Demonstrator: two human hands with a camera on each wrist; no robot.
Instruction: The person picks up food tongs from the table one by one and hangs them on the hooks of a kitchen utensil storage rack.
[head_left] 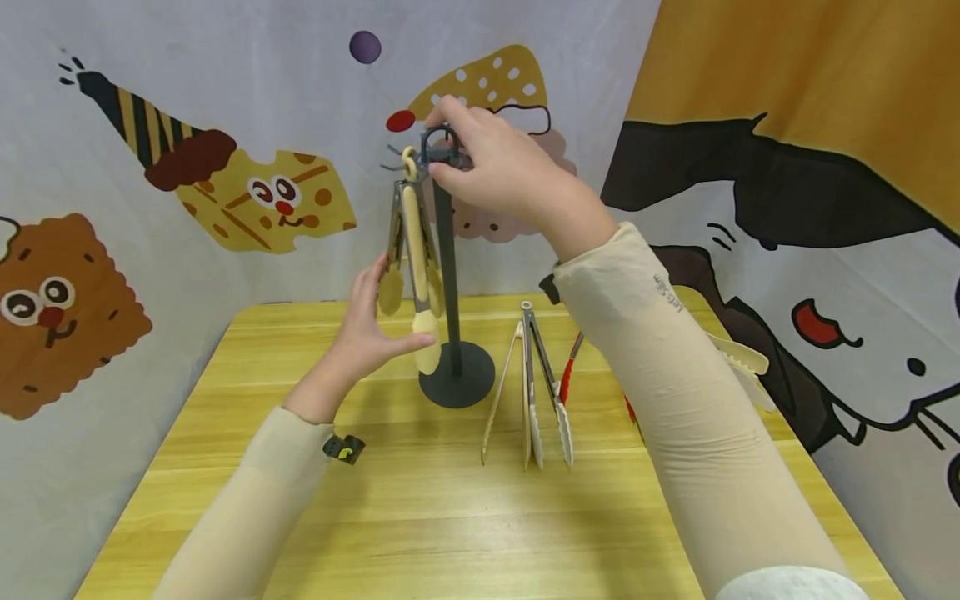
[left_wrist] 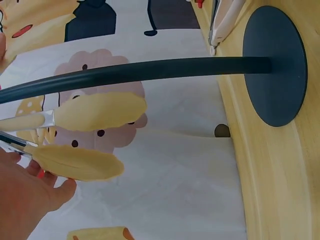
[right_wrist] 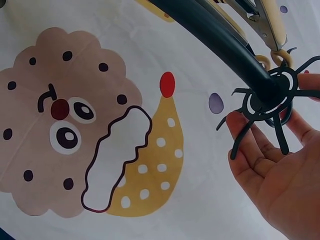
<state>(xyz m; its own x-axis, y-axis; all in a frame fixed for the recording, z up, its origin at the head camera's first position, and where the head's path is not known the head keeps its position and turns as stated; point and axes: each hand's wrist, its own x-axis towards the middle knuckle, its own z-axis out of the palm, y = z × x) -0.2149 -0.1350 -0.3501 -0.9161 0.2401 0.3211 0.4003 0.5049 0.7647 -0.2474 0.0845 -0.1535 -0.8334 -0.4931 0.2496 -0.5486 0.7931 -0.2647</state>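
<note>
A black stand (head_left: 446, 267) with a ring of hooks (right_wrist: 272, 95) at its top rises from a round base (left_wrist: 275, 65). Cream-yellow tongs (head_left: 415, 242) hang by their loops from its hooks, scalloped heads down. My right hand (head_left: 498, 162) grips the hooked top, fingers curled about the ring; in the right wrist view this hand (right_wrist: 280, 175) reaches it from the right. Beside the hanging tongs, my left hand (head_left: 367, 321) has its thumb stretched out. In the left wrist view its fingertips touch the side of one yellow tong head (left_wrist: 80, 162).
Several tongs stand or lie on the wooden table (head_left: 450, 517) right of the base, among them grey-handled tongs (head_left: 528, 383) with pale tips and red-tipped tongs (head_left: 568, 375). Pale tongs (head_left: 738, 354) lie partly behind the right sleeve. A cartoon-printed cloth (head_left: 285, 108) hangs behind.
</note>
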